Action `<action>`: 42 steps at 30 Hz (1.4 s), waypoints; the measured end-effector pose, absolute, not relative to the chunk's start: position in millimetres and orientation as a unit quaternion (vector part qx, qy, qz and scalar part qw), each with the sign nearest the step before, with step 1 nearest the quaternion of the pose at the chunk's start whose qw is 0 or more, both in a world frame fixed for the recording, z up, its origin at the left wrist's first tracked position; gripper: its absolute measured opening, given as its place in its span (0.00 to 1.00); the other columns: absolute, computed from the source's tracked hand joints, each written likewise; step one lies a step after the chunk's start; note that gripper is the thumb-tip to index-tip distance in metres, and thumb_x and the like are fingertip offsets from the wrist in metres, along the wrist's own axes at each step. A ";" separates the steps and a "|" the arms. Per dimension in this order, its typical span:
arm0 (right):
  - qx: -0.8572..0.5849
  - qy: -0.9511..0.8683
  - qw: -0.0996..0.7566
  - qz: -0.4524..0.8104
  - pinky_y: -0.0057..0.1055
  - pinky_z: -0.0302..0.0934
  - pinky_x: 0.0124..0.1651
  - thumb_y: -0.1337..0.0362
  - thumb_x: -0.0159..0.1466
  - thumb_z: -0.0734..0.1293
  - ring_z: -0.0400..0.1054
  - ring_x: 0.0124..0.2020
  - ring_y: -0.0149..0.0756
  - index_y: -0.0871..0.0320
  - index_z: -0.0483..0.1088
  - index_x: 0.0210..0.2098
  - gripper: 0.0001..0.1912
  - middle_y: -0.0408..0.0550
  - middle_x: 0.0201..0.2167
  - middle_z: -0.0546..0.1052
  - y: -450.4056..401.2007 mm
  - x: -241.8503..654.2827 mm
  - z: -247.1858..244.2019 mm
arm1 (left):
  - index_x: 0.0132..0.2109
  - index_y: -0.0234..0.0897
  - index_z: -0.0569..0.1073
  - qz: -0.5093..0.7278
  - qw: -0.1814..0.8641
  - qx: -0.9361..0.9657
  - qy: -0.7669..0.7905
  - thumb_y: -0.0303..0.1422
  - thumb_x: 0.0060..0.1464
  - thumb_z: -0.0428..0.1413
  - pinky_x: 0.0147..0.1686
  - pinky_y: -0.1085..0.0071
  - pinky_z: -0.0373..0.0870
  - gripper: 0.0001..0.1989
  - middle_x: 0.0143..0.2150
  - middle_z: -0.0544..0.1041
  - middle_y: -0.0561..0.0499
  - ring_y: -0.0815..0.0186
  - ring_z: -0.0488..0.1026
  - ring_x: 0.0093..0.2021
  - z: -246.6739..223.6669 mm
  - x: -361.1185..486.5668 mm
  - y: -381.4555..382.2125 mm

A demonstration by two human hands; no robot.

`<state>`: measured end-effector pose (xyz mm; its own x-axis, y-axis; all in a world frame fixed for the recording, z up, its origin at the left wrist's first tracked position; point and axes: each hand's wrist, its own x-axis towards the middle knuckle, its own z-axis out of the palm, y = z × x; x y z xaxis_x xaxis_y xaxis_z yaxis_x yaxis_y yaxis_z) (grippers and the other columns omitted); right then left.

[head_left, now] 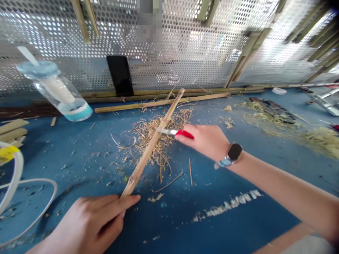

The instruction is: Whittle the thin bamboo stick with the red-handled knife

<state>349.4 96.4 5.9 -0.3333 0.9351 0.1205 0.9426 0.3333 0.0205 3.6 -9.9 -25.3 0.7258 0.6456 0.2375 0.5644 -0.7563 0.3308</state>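
We had a bamboo strip (148, 151) laid across the worn blue workbench (227, 218), and it lay with its long axis on a diagonal, running from the near lower left up to the far right, its far end pointing toward the perforated metal panel (180, 42) at the back. Our left hand (90, 225) was closed around the near end, its fingers curled firmly over the bamboo, so that end was grasped rather than merely touched. Our right hand (202, 141) was clenched around the red handle of a small knife (184, 134), and the knife's steel blade (166, 131) reached leftward, crossing the line of the strip's length and meeting its side about midway along. A smartwatch (233, 153) sat on our right wrist. Beneath the strip and around the blade lay a loose heap of pale bamboo shavings (172, 118), with more strewn toward the right of the bench. We could not tell whether the far end of the strip rested on the bench or was held just above it. Longer bamboo strips (159, 104) lay along the foot of the panel, beside a black phone (120, 76) propped against it. A clear jar with a blue lid (54, 88) lay to the left, near a coiled white tube (16, 169).
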 end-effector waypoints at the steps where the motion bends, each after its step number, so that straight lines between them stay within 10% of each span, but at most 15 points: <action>1: -0.559 -0.827 0.046 -0.037 0.30 0.40 0.25 0.38 0.72 0.53 0.57 0.22 0.30 0.55 0.72 0.37 0.30 0.43 0.24 0.74 92.8 346.4 6.6 | 0.62 0.48 0.69 0.170 0.118 0.922 0.328 0.30 0.68 0.46 0.27 0.84 0.70 0.20 0.34 0.82 0.62 0.78 0.79 0.26 -25.5 3.8 -9.5; 42: -0.635 -0.770 0.058 -0.029 0.30 0.40 0.26 0.35 0.70 0.53 0.56 0.20 0.32 0.54 0.71 0.35 0.31 0.43 0.19 0.69 82.3 357.3 -9.7 | 0.59 0.43 0.75 0.171 0.126 0.918 0.335 0.29 0.68 0.46 0.26 0.78 0.73 0.19 0.30 0.80 0.59 0.73 0.78 0.24 -19.2 15.4 -13.1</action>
